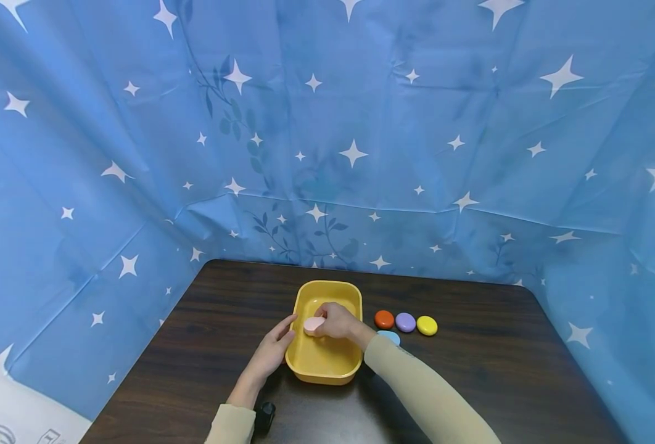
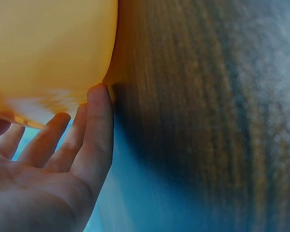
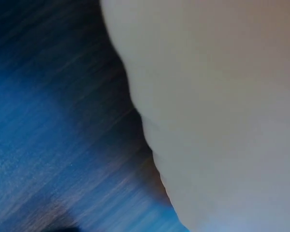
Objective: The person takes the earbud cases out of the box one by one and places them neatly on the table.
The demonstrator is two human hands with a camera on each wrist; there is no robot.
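Observation:
A yellow plastic tub (image 1: 327, 364) stands on the dark table in the head view. Inside its outline my right hand (image 1: 335, 320) pinches a pale pink disc (image 1: 313, 325) between thumb and fingers. My left hand (image 1: 271, 353) is at the tub's left side, its extended fingers touching the outer wall. In the left wrist view the fingertips of the left hand (image 2: 53, 169) rest against the tub (image 2: 53, 48) near its lower edge. The right wrist view holds mostly a pale sleeve (image 3: 222, 116), so the right hand is hidden there.
Right of the tub, red (image 1: 384, 319), purple (image 1: 405, 322) and yellow (image 1: 427, 325) discs lie in a row. A light blue disc (image 1: 390, 337) sits in front of them, partly covered by the right sleeve. A blue star-patterned curtain (image 1: 327, 154) hangs behind the wood-grain table (image 1: 488, 351).

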